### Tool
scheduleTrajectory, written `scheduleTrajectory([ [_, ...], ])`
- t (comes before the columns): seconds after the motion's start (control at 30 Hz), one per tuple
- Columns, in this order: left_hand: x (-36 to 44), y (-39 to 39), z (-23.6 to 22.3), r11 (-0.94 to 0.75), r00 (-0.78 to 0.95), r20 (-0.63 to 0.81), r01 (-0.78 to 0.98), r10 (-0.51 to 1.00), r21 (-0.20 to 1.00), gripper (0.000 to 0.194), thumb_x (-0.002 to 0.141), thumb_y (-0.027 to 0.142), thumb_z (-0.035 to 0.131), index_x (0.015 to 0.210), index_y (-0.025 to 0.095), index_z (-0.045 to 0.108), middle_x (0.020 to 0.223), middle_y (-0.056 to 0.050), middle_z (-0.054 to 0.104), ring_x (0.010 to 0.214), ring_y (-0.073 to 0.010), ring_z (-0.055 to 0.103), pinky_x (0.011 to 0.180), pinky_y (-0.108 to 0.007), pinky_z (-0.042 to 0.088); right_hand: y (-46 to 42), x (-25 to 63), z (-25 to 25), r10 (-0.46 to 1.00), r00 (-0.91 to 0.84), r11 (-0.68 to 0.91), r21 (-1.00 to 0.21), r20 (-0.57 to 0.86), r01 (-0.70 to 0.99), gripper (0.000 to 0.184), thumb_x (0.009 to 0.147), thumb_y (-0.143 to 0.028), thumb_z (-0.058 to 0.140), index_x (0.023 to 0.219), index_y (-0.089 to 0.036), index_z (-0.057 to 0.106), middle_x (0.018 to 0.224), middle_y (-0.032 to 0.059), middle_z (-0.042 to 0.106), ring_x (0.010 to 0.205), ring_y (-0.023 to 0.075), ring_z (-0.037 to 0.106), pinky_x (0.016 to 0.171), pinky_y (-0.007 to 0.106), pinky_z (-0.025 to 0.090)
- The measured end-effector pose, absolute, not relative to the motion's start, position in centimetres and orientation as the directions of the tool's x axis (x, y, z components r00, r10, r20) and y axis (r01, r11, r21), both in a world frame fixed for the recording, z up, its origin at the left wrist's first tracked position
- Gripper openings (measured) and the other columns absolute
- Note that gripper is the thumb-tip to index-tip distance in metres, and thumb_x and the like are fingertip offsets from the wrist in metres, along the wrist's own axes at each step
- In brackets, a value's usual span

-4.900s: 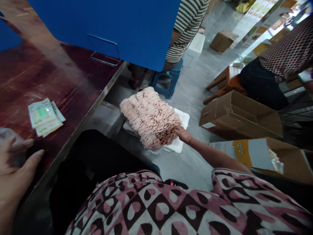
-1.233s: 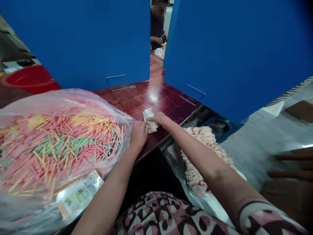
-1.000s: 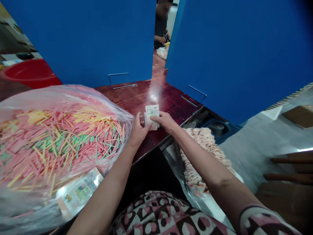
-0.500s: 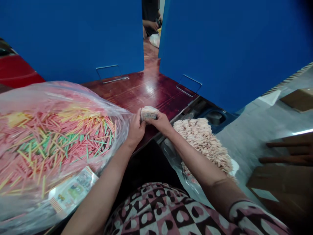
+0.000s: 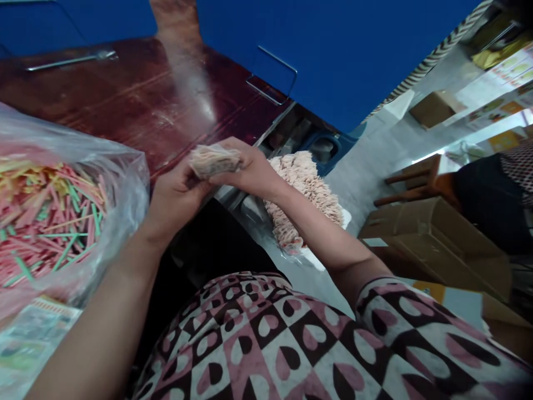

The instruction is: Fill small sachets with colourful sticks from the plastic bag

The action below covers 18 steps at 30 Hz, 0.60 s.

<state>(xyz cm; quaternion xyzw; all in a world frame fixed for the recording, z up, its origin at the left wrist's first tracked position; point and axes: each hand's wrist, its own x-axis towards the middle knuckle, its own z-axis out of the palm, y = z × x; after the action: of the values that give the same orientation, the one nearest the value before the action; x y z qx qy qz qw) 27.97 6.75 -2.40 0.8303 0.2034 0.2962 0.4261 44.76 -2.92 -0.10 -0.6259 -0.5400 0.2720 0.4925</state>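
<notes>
Both hands hold a small stack of pinkish paper packets [image 5: 214, 160] at the near edge of the dark red wooden table [image 5: 125, 100]. My left hand [image 5: 175, 197] grips the stack from below and the left. My right hand [image 5: 250, 169] closes over its right end from above. Below the table edge, on the right, a large heap of the same pink packets [image 5: 302, 194] lies on clear plastic over a white tray. A clear plastic bag of pink, yellow and green sticks [image 5: 54, 216] rests on the table at my left.
Blue divider panels [image 5: 333, 50] with wire feet stand at the back of the table. A printed sheet [image 5: 29, 333] lies under the bag. Cardboard boxes [image 5: 437, 239] and a wooden stool [image 5: 416, 178] stand on the grey floor at right, beside a seated person [image 5: 495, 194].
The hands gathered the packets off the table and brought the stack toward me, past the table edge. The view has tilted down and to the right.
</notes>
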Motion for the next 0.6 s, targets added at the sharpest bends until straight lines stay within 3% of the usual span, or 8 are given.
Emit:
scheduleTrajectory([
  [0.07,28.1,5.0,-2.2,-0.606,0.813,0.292,0.093,0.505,0.790,0.049,0.095,0.048,0.062,0.136,0.022,0.062,0.134,-0.004,0.070,0.126,-0.0279,0.065,0.114,-0.042,0.049,-6.1,45.8,0.4,0.960,0.248,0.024,-0.921,0.130,0.389,0.041,0.076,-0.036,0.085,0.108,-0.016,0.070,0.110,-0.0003,0.071,0.104,0.0188,0.067,0.098,0.029,0.053],
  [0.17,28.7,2.2,-3.5,-0.677,0.902,0.192,0.136,0.387,0.723,0.067,0.092,0.036,0.063,0.155,0.021,0.045,0.136,-0.010,0.068,0.123,-0.0314,0.066,0.110,-0.045,0.051,-10.6,46.6,-0.7,0.976,0.218,-0.048,-0.940,0.029,0.339,0.053,0.071,-0.039,0.087,0.116,-0.017,0.070,0.107,-0.0002,0.072,0.103,0.0196,0.067,0.096,0.031,0.052],
  [0.3,29.9,-2.1,-6.7,-0.753,0.971,-0.023,0.198,0.237,0.627,0.075,0.092,0.021,0.054,0.163,0.016,0.031,0.116,-0.016,0.073,0.105,-0.0316,0.071,0.098,-0.044,0.055,-15.9,45.3,-4.7,0.950,0.247,-0.232,-0.963,-0.193,0.139,0.041,0.074,-0.045,0.084,0.102,-0.018,0.074,0.093,0.0005,0.075,0.086,0.0152,0.067,0.087,0.028,0.053],
  [0.43,30.5,-4.2,-9.1,-0.691,0.976,-0.183,0.215,0.121,0.690,0.083,0.090,0.024,0.057,0.166,0.018,0.025,0.107,-0.010,0.076,0.101,-0.0281,0.072,0.089,-0.038,0.057,-21.2,45.2,-8.1,0.831,0.393,-0.421,-0.907,-0.393,-0.018,0.046,0.072,-0.048,0.083,0.104,-0.016,0.076,0.087,0.0012,0.076,0.074,0.0140,0.066,0.073,0.026,0.054],
  [0.53,30.4,-3.0,-10.3,-0.612,0.968,-0.179,0.251,0.177,0.750,0.083,0.087,0.029,0.062,0.163,0.021,0.031,0.108,-0.007,0.076,0.099,-0.0244,0.073,0.090,-0.036,0.057,-25.5,47.5,-9.7,0.775,0.382,-0.567,-0.821,-0.503,0.068,0.039,0.078,-0.041,0.078,0.109,-0.018,0.079,0.100,0.0036,0.079,0.085,0.0175,0.070,0.073,0.027,0.055],
  [0.6,30.0,-1.7,-11.0,-0.567,0.953,-0.145,0.277,0.266,0.776,0.077,0.086,0.033,0.062,0.159,0.021,0.039,0.109,-0.006,0.076,0.097,-0.0228,0.073,0.091,-0.036,0.057,-27.9,49.1,-11.0,0.758,0.314,-0.650,-0.706,-0.572,0.283,0.030,0.080,-0.028,0.075,0.108,-0.019,0.081,0.102,0.0043,0.080,0.090,0.0194,0.072,0.079,0.027,0.056],
])
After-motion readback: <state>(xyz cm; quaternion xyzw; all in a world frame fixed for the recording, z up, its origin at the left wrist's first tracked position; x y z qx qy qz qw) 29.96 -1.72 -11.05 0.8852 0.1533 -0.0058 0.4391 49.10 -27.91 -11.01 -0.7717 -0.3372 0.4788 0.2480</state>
